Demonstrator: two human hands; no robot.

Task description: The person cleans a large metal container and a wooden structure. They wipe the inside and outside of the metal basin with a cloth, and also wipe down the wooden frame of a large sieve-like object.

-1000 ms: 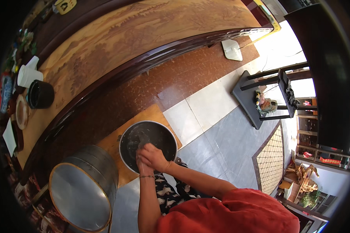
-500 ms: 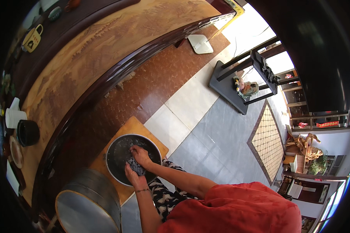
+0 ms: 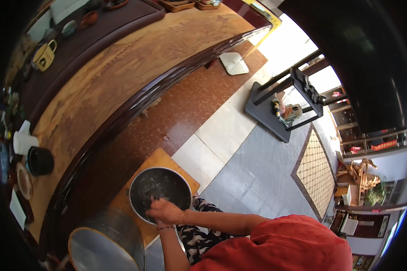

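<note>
Far to my left, on the long wooden table (image 3: 122,77), stand a white jug (image 3: 22,142) and, just beside it, a black cup (image 3: 40,161); a yellow mug (image 3: 45,55) sits well apart from them, further along the dark strip of the table. Nearer me, at lower left, a large metal drum (image 3: 105,244) with a pale flat top stands on the floor. Just right of it is a low wooden board (image 3: 154,159), and on that rests the round metal basin (image 3: 160,192), dark and wet inside. Both my hands meet over the basin's near rim. My left hand (image 3: 160,222) comes up from below, mostly hidden under the other, so I cannot tell whether its grip is together or apart. My right hand (image 3: 166,210) lies across it, fingers curled down into the basin; what they clamp on, if anything, I cannot make out. Further right, grey and white floor tiles (image 3: 239,176) run toward a dark stand (image 3: 280,110).
</note>
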